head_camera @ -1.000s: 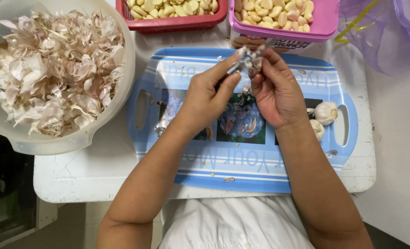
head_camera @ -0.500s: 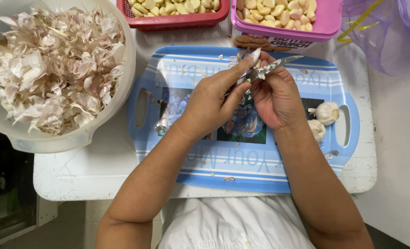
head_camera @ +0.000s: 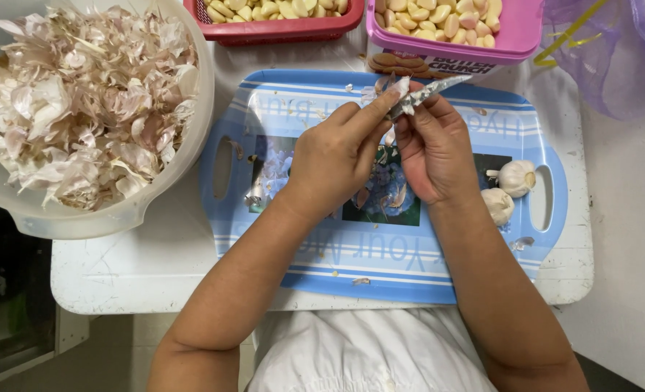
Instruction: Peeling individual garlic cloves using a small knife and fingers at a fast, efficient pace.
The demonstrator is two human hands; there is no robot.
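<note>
Near the frame's top middle, the left hand (head_camera: 337, 156) pinches a garlic clove (head_camera: 401, 88); the right hand (head_camera: 431, 145) grips a knife (head_camera: 431, 91) to peel it.

Glossy printed plastic tray (head_camera: 438, 279), papery matt garlic skins (head_camera: 83, 101), shiny metal knife blade (head_camera: 435, 88).

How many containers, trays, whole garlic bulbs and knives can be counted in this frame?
Containers: 3, namely the white bowl of skins, red basket and pink tub
Blue tray: 1
Whole garlic bulbs: 2, upper, lower
Small knife, at the hands: 1
Total: 7
</note>
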